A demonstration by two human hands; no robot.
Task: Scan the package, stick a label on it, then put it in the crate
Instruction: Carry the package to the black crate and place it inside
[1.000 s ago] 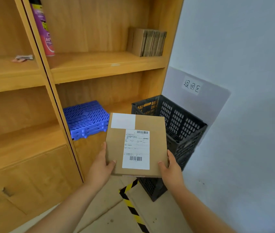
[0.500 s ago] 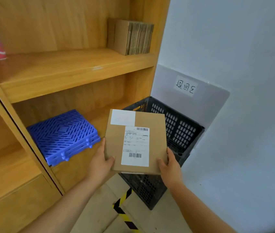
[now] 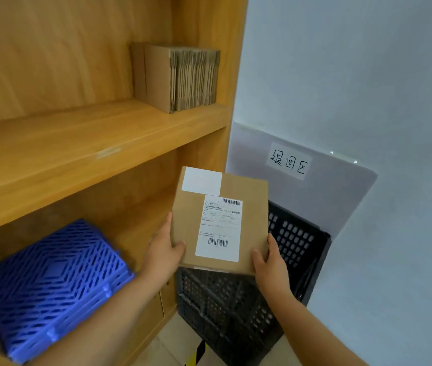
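A flat brown cardboard package is held level above the black plastic crate, covering most of the crate's opening. It carries a printed shipping label with barcodes and a blank white label at its far left corner. My left hand grips its left edge, thumb on top. My right hand grips the near right corner. The crate stands on the floor between the wooden shelf and the wall.
A wooden shelf unit fills the left side. Folded blue crates lie on its lower shelf, and a stack of flat cardboard boxes stands on the upper one. A handwritten sign hangs on the grey wall panel. Yellow-black floor tape runs below.
I have stepped closer and turned right, so the shelf slid left in view. The package has moved forward over the crate's opening, still gripped by both hands.
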